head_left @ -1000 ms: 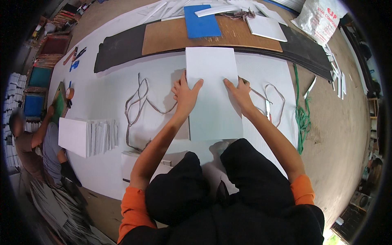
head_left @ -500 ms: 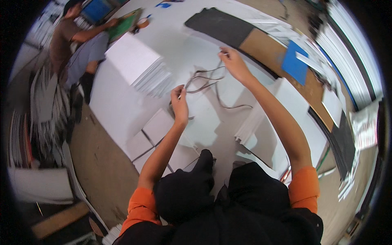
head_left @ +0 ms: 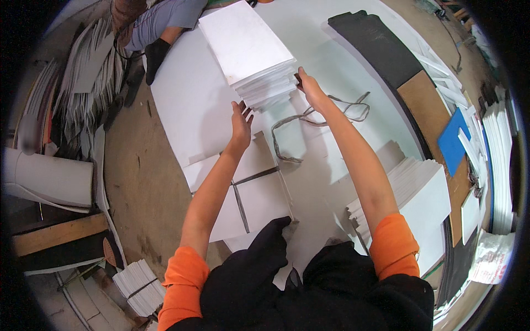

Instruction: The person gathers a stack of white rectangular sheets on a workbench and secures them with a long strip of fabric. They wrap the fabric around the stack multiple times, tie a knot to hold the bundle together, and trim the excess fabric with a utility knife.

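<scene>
Grip: left hand (head_left: 241,128) and right hand (head_left: 313,92) spread | sheet stack (head_left: 247,44): white, flat-topped, layered edges uneven

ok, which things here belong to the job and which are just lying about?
Likely the job:
white stack by the left hand and right hand
loose strap
strapped white bundle

Probably lying about:
blue sheet
brown board
dark sheets

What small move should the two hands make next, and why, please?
Probably close both hands gently on the white stack: the left hand is open by its near left corner, the right hand is by its near right corner, and its layers look uneven at that end. Whether either hand touches it is unclear.
</scene>
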Motion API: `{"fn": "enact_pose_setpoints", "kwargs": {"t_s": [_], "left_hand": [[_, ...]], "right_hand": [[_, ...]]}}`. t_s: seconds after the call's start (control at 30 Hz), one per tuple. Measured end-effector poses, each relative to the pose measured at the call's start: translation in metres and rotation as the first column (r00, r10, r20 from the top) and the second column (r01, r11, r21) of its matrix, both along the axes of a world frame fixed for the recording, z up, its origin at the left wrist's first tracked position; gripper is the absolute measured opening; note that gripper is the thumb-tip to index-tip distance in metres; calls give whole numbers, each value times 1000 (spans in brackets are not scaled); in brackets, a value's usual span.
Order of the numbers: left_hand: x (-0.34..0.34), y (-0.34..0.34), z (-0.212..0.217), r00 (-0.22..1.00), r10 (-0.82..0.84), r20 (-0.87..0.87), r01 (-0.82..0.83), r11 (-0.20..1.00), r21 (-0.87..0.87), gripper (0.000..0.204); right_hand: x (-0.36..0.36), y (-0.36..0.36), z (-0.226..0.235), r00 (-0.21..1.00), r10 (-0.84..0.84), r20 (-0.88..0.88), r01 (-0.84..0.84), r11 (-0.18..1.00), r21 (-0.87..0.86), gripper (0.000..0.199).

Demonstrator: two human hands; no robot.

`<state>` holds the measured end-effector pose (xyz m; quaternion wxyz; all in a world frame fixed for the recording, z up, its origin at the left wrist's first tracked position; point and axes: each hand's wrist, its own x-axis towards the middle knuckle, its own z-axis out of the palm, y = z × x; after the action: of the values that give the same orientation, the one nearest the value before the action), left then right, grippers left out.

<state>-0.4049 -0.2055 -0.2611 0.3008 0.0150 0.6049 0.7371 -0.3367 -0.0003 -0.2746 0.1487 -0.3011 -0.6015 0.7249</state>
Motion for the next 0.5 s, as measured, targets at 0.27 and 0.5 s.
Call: {"fn": "enact_pose_setpoints", "kwargs": {"t_s": [0.27, 0.5], "left_hand": [[-5, 8, 8, 995, 84, 60, -84, 996, 3, 45], [-35, 2, -25, 996, 84, 32, -85, 996, 30, 27]], "right_hand": [[-2, -27, 27, 999, -12, 53, 9, 998, 60, 49], [-12, 7, -42, 982, -35, 183, -7, 974, 227, 38]]}}
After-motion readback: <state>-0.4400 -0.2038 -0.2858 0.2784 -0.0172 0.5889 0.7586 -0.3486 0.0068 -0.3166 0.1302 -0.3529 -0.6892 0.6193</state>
